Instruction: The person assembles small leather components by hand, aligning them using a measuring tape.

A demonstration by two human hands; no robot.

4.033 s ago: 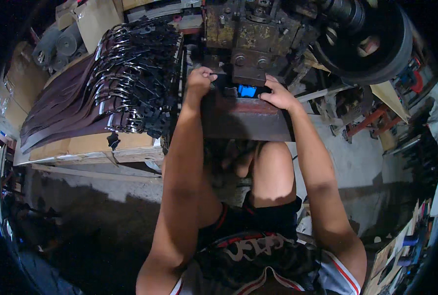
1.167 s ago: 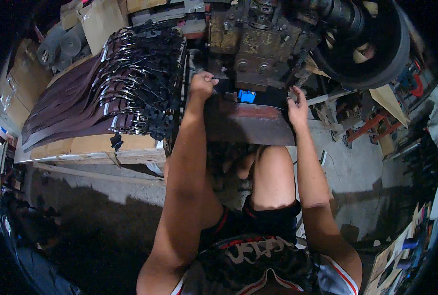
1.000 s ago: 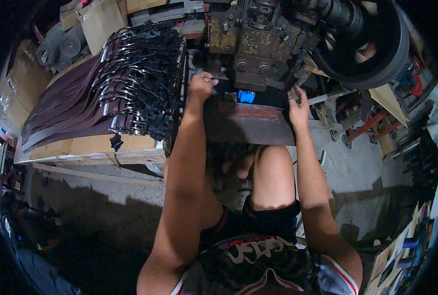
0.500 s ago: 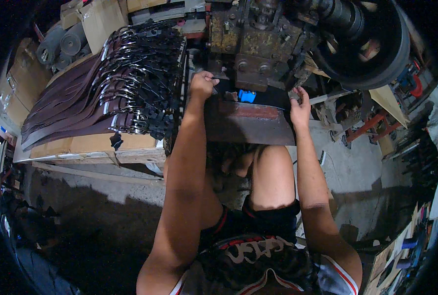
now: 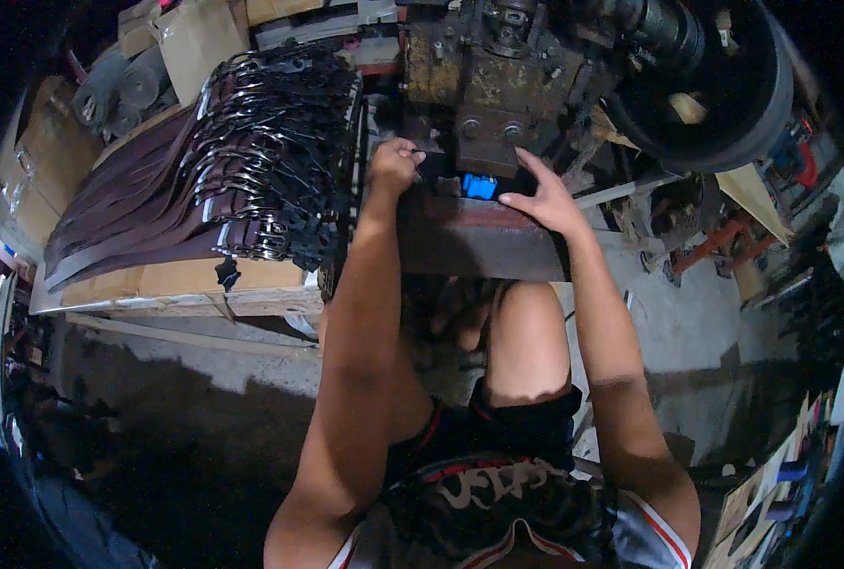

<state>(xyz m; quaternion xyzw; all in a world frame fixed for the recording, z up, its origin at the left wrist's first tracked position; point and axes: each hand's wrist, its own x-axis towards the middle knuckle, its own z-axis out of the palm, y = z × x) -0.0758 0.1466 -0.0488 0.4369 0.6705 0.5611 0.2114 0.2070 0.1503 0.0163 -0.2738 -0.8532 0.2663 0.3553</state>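
Observation:
My left hand [image 5: 396, 165] is closed in a pinch at the left side of a worn metal press [image 5: 493, 133]. A small dark piece shows at its fingertips, too dim to name. My right hand [image 5: 547, 197] is held open, thumb and fingers apart, just right of a small bright blue block [image 5: 480, 186] under the press head. I cannot tell whether the thumb touches anything. Dark shadow covers the spot between my two hands. In front of the block runs the rusty reddish edge of the press bed [image 5: 483, 216].
On my left, many dark brown belts [image 5: 128, 204] with metal buckles lie on a cardboard-topped stand [image 5: 185, 284]. A large black flywheel [image 5: 772, 114] is at the upper right. Grey rolls [image 5: 142, 83] and cardboard [image 5: 199, 43] sit at the back left. An orange-red metal frame [image 5: 716, 242] stands on the right.
My right hand has moved left from the right end of the press bed toward the blue block, and its fingers have spread. My left hand has stayed in nearly the same place.

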